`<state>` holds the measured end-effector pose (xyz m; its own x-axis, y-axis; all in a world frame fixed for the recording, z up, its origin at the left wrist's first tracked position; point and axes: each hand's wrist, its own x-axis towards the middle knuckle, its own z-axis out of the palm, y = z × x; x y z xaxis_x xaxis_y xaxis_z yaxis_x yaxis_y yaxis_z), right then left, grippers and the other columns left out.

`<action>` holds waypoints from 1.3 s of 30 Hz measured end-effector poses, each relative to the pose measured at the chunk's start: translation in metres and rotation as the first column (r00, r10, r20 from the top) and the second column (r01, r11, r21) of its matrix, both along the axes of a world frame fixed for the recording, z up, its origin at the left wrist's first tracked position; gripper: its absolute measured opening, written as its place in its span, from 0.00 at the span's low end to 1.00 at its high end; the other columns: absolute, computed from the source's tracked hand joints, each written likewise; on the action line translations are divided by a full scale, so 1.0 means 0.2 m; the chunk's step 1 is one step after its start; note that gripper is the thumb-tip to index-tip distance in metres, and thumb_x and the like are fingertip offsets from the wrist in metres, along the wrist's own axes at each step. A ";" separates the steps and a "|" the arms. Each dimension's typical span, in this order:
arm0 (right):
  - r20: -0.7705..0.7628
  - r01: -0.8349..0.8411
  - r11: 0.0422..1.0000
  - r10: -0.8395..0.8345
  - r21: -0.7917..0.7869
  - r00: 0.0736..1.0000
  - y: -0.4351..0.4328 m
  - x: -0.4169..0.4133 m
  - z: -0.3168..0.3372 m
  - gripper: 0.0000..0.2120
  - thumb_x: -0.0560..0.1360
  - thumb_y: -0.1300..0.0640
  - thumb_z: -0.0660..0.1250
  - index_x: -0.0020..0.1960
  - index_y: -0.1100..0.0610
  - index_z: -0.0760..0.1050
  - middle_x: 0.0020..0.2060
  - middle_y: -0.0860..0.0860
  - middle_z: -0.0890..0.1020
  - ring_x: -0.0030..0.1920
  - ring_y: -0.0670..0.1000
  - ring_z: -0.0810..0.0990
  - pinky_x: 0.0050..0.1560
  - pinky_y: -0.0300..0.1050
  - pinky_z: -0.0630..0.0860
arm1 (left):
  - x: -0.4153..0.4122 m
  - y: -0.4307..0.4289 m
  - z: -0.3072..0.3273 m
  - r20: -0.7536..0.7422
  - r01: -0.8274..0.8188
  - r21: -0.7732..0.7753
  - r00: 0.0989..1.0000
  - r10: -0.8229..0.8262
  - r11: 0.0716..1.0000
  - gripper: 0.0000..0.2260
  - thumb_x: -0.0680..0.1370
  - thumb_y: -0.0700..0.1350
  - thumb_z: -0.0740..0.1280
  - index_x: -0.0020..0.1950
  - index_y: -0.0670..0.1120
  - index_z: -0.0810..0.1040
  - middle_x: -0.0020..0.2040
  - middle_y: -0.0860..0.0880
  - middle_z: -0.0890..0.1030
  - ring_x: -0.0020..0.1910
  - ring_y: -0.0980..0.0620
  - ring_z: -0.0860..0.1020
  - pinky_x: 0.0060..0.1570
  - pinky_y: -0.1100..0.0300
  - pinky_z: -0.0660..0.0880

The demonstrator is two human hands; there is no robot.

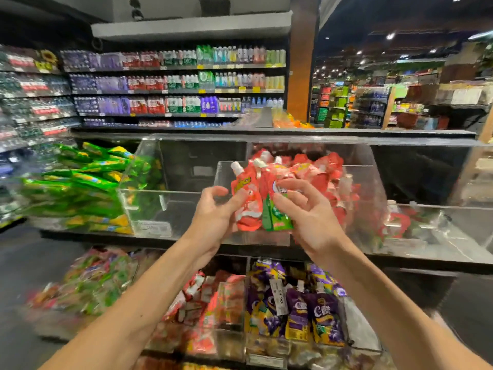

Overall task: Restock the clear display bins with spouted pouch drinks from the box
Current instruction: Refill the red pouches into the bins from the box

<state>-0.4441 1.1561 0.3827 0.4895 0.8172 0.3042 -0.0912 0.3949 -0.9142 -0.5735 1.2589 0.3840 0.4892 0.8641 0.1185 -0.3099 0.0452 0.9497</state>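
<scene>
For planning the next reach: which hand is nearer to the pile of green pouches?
Left. The left hand is to the right of the green pouches; the right hand is farther right, beyond the held red pouches.

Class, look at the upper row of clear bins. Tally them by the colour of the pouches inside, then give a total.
Green: 1, the left bin
Red: 2, the centre bin and the right bin, which holds only a few
None: 1, the bare bin
Total: 4
</scene>
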 end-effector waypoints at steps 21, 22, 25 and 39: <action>0.229 0.051 0.996 -0.033 -0.073 0.973 0.98 -0.49 0.24 0.13 0.76 0.59 0.73 0.54 0.56 0.70 0.43 0.56 0.80 0.31 0.46 0.81 0.26 0.40 0.77 | -0.59 0.82 0.23 -0.332 0.018 0.502 0.927 0.174 0.864 0.08 0.76 0.38 0.72 0.54 0.48 0.82 0.36 0.58 0.84 0.38 0.61 0.81 0.40 0.69 0.76; 0.256 0.089 0.990 -0.059 -0.105 0.965 1.05 -0.49 0.24 0.13 0.75 0.59 0.73 0.52 0.55 0.70 0.44 0.56 0.80 0.32 0.48 0.81 0.25 0.40 0.76 | -0.58 0.92 0.23 -0.435 0.063 0.565 0.870 0.232 0.822 0.08 0.75 0.38 0.74 0.51 0.49 0.83 0.38 0.57 0.84 0.40 0.59 0.82 0.43 0.67 0.76; 0.414 0.269 0.942 -0.168 -0.200 0.895 1.25 -0.47 0.16 0.13 0.73 0.55 0.75 0.48 0.51 0.70 0.51 0.57 0.80 0.40 0.52 0.83 0.31 0.47 0.81 | -0.49 1.17 0.18 -0.694 0.332 0.690 0.554 0.459 0.643 0.07 0.73 0.36 0.70 0.43 0.48 0.81 0.37 0.51 0.80 0.44 0.50 0.81 0.41 0.63 0.71; 0.575 0.459 0.720 -0.102 -0.521 0.812 1.43 -0.35 0.03 0.10 0.75 0.54 0.73 0.53 0.58 0.79 0.46 0.55 0.79 0.37 0.49 0.74 0.27 0.39 0.65 | -0.12 1.51 0.07 -0.772 0.870 0.272 -0.057 0.633 0.411 0.21 0.64 0.53 0.82 0.50 0.46 0.81 0.46 0.46 0.79 0.45 0.45 0.80 0.41 0.61 0.71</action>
<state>-0.5134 1.4415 0.3880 0.6628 0.7473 0.0476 0.4369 -0.3343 -0.8351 -0.5970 1.5607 0.3990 0.7819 0.5868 -0.2105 0.5220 -0.8008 -0.2936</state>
